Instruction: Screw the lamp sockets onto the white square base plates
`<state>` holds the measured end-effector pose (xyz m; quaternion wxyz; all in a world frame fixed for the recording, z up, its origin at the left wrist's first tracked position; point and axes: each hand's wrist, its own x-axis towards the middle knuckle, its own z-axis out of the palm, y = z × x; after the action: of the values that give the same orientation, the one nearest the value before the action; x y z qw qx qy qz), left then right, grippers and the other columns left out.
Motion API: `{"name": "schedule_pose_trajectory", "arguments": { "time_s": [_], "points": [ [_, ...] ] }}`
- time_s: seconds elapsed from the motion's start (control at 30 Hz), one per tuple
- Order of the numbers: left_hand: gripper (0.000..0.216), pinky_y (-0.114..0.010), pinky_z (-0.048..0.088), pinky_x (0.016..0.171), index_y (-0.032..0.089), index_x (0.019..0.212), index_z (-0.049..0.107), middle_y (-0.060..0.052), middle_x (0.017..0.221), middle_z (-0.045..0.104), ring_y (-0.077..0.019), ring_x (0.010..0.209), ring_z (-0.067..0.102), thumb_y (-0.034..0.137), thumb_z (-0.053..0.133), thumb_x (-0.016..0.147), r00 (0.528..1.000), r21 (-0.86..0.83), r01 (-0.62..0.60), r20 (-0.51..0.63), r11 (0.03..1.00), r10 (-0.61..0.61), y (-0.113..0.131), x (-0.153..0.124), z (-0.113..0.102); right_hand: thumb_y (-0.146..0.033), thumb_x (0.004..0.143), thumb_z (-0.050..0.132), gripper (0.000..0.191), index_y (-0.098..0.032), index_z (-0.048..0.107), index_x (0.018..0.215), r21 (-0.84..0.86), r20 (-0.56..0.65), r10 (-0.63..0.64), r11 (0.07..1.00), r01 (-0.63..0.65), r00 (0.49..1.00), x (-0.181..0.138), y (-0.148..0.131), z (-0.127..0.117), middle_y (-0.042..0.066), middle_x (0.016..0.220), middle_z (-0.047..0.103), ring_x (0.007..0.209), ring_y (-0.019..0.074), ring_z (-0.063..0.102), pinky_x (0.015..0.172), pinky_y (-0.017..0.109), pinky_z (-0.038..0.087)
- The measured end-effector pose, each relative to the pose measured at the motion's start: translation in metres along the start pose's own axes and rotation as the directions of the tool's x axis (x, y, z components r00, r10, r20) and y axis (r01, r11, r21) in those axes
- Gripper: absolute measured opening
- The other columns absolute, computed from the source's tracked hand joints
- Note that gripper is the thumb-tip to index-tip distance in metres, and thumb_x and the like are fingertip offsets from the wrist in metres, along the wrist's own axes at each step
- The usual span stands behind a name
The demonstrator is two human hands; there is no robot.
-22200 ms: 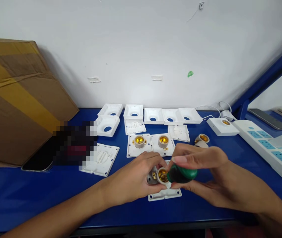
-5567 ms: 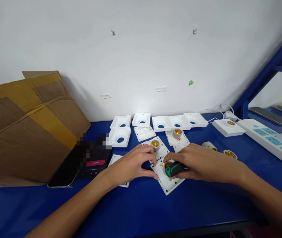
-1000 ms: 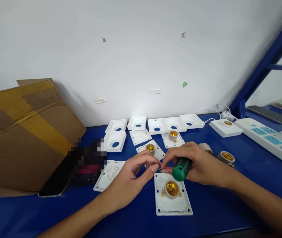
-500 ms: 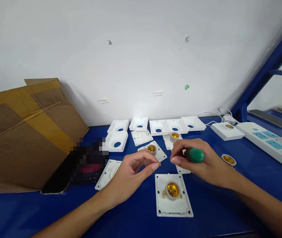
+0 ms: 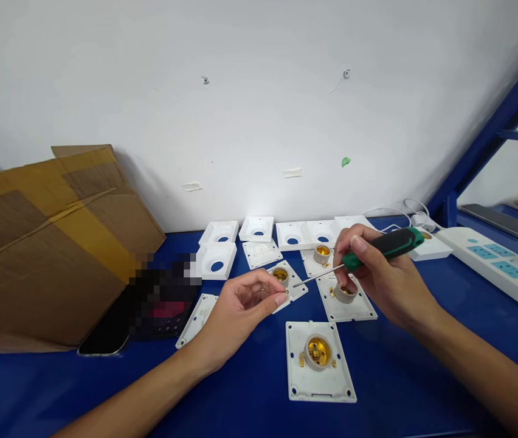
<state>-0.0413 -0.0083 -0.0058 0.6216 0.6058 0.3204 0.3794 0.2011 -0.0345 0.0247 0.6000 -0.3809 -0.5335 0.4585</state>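
Observation:
My right hand (image 5: 372, 267) grips a screwdriver (image 5: 384, 248) with a black and green handle. Its thin shaft points left, with the tip close to the fingertips of my left hand (image 5: 247, 310). That hand is closed in a pinch on a tiny brass-coloured piece, probably a screw, too small to make out fully. Below the hands lies a square white plate (image 5: 298, 386) with a round lamp socket (image 5: 319, 353) lined in gold metal. Behind it, another plate with a socket (image 5: 345, 293) sits partly under my right hand. A further socket plate (image 5: 298, 289) lies behind my left fingertips.
Several white square covers (image 5: 216, 261) with round holes stand along the wall. A cardboard box (image 5: 58, 255) and a dark phone (image 5: 104, 331) are at the left. On the right are a power strip (image 5: 491, 261), another phone (image 5: 500, 220) and a blue frame post (image 5: 491, 115).
The screwdriver has swung from pointing away, handle end towards me, to lying sideways with its tip near my left fingers. My left hand has shifted slightly left and up.

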Motion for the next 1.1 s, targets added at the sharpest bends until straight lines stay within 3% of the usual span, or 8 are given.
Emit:
{"name": "schedule_pose_trajectory", "arguments": {
  "time_s": [0.17, 0.6, 1.1],
  "points": [
    [0.015, -0.025, 0.046, 0.081, 0.02, 0.086, 0.073, 0.001, 0.086, 0.067, -0.0135, 0.085, 0.06, 0.031, 0.083, 0.09, 1.0, 0.027, -0.002, -0.01, 1.0, 0.002, 0.0018, 0.0001, 0.0005, -0.05, 0.095, 0.073, 0.035, -0.02, 0.064, 0.079, 0.056, -0.017, 0.004, 0.998, -0.003, 1.0, 0.0004, 0.0007, 0.003, -0.003, 0.072, 0.059, 0.052, 0.0084, 0.06, 0.042, 0.019, 0.042],
    [0.014, -0.027, 0.045, 0.079, 0.018, 0.085, 0.073, 0.001, 0.085, 0.064, -0.0139, 0.082, 0.059, 0.029, 0.081, 0.09, 1.0, 0.064, -0.025, 0.018, 0.998, 0.024, 0.0051, 0.0, 0.0024, -0.044, 0.095, 0.076, 0.027, -0.021, 0.067, 0.083, 0.081, 0.093, -0.032, 0.996, 0.024, 0.995, -0.004, 0.0043, 0.0042, -0.002, 0.071, 0.061, 0.053, 0.0103, 0.062, 0.045, 0.021, 0.047],
    [0.018, -0.029, 0.047, 0.079, 0.019, 0.084, 0.073, 0.0, 0.086, 0.065, -0.0153, 0.081, 0.059, 0.034, 0.082, 0.089, 1.0, 0.077, -0.009, 0.0, 0.997, 0.009, 0.005, -0.0008, 0.0022, -0.044, 0.097, 0.072, 0.028, -0.021, 0.066, 0.082, 0.045, 0.06, -0.063, 0.997, 0.061, 0.996, -0.0046, 0.0048, 0.0044, -0.003, 0.073, 0.059, 0.051, 0.0095, 0.06, 0.045, 0.022, 0.045]
  ]
}}
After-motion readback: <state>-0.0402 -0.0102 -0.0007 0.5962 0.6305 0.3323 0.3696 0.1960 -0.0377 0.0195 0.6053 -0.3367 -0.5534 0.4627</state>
